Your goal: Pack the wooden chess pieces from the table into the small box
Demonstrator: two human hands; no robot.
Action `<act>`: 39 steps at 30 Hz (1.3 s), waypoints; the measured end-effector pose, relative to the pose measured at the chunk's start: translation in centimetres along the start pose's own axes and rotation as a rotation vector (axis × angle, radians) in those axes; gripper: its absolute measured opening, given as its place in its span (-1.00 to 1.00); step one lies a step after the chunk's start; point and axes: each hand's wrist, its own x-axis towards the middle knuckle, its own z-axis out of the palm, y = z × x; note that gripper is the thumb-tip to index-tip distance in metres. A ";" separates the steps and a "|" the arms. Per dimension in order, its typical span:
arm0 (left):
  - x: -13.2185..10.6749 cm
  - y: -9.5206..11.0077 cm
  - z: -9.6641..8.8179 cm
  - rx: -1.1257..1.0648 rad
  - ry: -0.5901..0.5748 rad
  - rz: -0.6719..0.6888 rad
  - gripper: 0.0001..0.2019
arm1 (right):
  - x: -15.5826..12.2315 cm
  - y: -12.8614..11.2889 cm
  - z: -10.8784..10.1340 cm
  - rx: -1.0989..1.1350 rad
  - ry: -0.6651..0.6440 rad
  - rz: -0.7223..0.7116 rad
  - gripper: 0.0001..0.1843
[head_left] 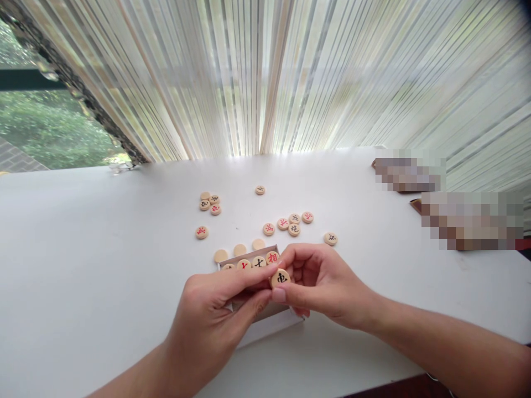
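Over a small open box (265,331), my left hand (219,304) and my right hand (327,282) meet at a round wooden Chinese chess piece (281,278) with a black character. My right thumb and index finger pinch this piece. The left thumb and index fingertips close on its left edge; the other left fingers are mostly hidden. Inside the box, along its far side, stands a row of pieces, among them one with a red character (272,258) and one with a black character (259,263). My hands cover much of the box's middle.
Three blank-faced pieces, one of them a plain disc (221,256), lie just beyond the box. A small cluster with a red-marked piece (215,209) sits farther left. Several more pieces, including a black-marked one (331,239), are scattered rightward. Blurred-out items (460,224) lie at right; a striped curtain (257,77) hangs behind.
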 end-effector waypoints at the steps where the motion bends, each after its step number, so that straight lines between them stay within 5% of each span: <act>1: 0.0 0.0 0.0 0.008 -0.012 0.005 -0.63 | 0.0 0.0 0.0 -0.007 0.009 0.007 -0.55; 14: -0.1 0.1 0.2 -0.193 -0.132 -0.107 -0.65 | -0.5 0.0 0.1 -0.101 -0.005 -0.005 -0.59; 34: 0.0 -0.1 -0.1 -0.150 -0.017 -0.084 -0.60 | -0.5 -0.4 -0.1 -0.208 -0.096 -0.159 -0.78; 39: 0.0 -0.3 -0.1 -0.138 0.026 -0.103 -0.68 | -0.4 0.1 -0.5 -0.337 -0.062 -0.338 -0.82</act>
